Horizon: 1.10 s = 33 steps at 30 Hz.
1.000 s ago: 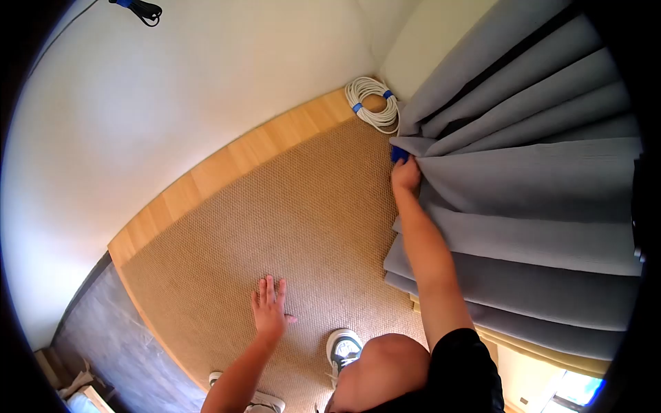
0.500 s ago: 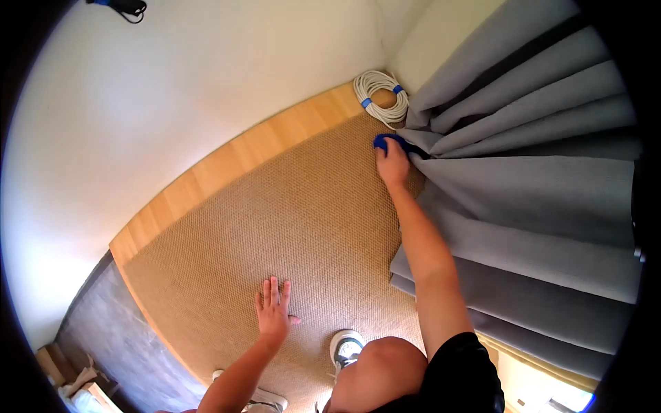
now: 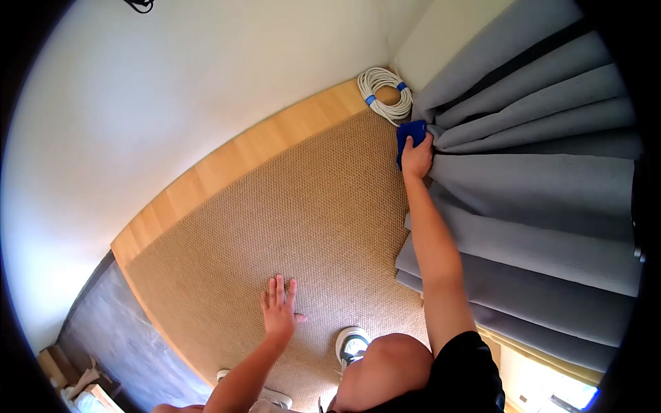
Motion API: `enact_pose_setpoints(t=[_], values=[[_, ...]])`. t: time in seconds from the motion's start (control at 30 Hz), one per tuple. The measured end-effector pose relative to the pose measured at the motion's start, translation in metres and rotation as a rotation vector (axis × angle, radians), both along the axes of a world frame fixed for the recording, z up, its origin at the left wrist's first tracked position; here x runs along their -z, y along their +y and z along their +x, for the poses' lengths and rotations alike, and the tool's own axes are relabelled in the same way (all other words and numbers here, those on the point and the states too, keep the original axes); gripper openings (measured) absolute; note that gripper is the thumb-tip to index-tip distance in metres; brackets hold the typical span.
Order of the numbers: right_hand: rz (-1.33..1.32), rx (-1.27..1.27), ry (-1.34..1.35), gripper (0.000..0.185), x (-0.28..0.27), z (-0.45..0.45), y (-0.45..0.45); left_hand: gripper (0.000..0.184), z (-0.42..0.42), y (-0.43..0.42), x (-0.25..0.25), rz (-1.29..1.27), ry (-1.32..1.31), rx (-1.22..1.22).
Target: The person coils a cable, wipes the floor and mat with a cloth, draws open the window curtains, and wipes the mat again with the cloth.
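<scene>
A folded blue cloth (image 3: 411, 131) is gripped in my right hand (image 3: 417, 157), thumb on top, at the far right corner of the tan woven carpet (image 3: 296, 213). The fingers beneath are partly hidden. Grey curtain (image 3: 523, 186) folds hang right beside that hand. Just beyond the cloth lies a coil of white cable (image 3: 372, 86) bound with blue ties. My left hand (image 3: 279, 315) rests palm down on the carpet nearer to me, fingers spread, holding nothing.
A pale wood strip (image 3: 234, 153) borders the carpet along the white wall (image 3: 186, 82). Grey flooring (image 3: 131, 330) and a box of odds and ends (image 3: 76, 385) are at lower left. My knee (image 3: 392, 361) and shoe (image 3: 350, 344) are close below. A dark cord (image 3: 141, 5) shows at top left.
My right hand has moved slightly right with the blue cloth, and more of the cloth now shows. The left hand stays flat on the carpet; the view has shifted a little.
</scene>
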State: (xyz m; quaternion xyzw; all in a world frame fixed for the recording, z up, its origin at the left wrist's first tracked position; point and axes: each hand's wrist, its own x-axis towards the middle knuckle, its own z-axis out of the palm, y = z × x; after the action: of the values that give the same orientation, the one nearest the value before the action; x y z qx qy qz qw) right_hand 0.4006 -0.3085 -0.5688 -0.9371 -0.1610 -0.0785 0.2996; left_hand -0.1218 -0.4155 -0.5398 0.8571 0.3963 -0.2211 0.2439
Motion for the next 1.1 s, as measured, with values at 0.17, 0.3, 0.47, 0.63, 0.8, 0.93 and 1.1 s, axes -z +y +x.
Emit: enact_pose_setpoints(t=[0.17, 0.3, 0.47, 0.63, 0.8, 0.93, 1.1], values=[[-0.266, -0.34, -0.2, 0.049, 0.033, -0.01, 0.002, 0.119, 0.002, 0.004, -0.004, -0.02, -0.005, -0.004], [-0.24, -0.445, -0.048, 0.042, 0.022, -0.038, 0.008, 0.118, 0.001, 0.002, -0.002, 0.0, -0.013, -0.016], [-0.159, -0.82, 0.076, 0.038, -0.001, -0.116, 0.007, 0.118, 0.002, 0.002, -0.004, -0.034, -0.017, -0.035], [0.146, -0.462, 0.217, 0.04, -0.024, -0.09, 0.005, 0.118, 0.0, 0.001, -0.005, -0.032, 0.014, -0.021], [-0.024, -0.348, 0.058, 0.046, 0.032, 0.005, -0.012, 0.118, 0.005, 0.0, -0.004, -0.016, 0.047, -0.014], [-0.232, -0.451, 0.01, 0.056, 0.027, -0.011, -0.006, 0.119, 0.003, 0.001, -0.007, -0.015, 0.035, -0.022], [-0.257, -0.514, -0.049, 0.053, 0.036, -0.029, 0.01, 0.12, 0.007, 0.0, -0.009, 0.023, 0.028, -0.019]])
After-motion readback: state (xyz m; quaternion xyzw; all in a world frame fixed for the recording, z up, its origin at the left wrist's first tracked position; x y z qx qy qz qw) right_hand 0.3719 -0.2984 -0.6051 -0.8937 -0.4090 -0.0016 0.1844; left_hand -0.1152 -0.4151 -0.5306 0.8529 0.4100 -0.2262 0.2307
